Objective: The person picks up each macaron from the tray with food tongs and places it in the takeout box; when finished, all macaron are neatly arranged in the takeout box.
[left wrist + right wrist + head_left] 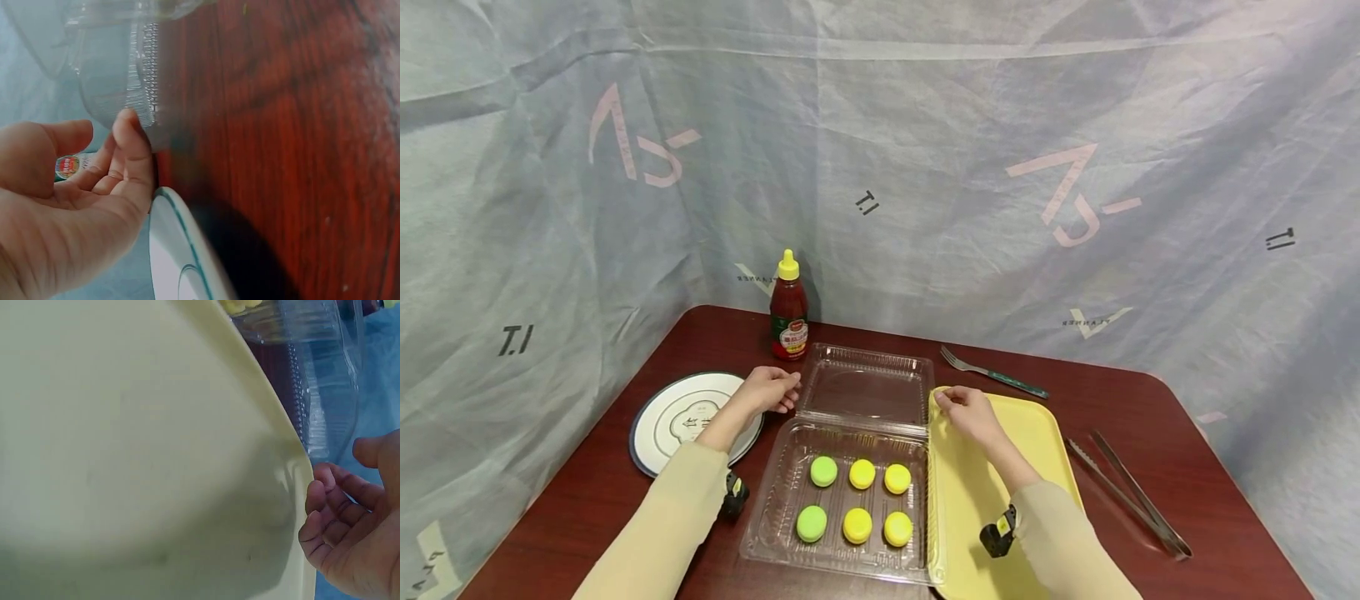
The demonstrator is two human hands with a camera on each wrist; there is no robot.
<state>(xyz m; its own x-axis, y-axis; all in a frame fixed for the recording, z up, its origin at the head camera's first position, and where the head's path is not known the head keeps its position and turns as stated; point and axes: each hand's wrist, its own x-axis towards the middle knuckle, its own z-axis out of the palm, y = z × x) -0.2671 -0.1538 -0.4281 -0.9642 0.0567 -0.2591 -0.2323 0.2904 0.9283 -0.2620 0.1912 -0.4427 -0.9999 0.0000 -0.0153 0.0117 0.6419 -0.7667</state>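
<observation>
A clear plastic clamshell box (767,500) lies unfolded, its lid (872,379) leaning back at the far side. Two green macarons (823,472) and several yellow macarons (857,526) sit in its base in two rows. My left hand (767,388) is at the lid's left edge, a fingertip right at the rim and the thumb apart in the left wrist view. On the other side, my right hand (967,410) is by the lid's right edge, over the far left corner of the yellow tray (1030,450). Its fingers bend loosely, thumb held away, in the right wrist view.
A white plate (662,408) with a dark rim is under my left forearm. Behind the left hand stands a ketchup bottle (789,312). A fork (992,375) lies beyond the tray, and metal tongs (1131,492) rest at its right. A cloth backdrop (925,167) surrounds the table.
</observation>
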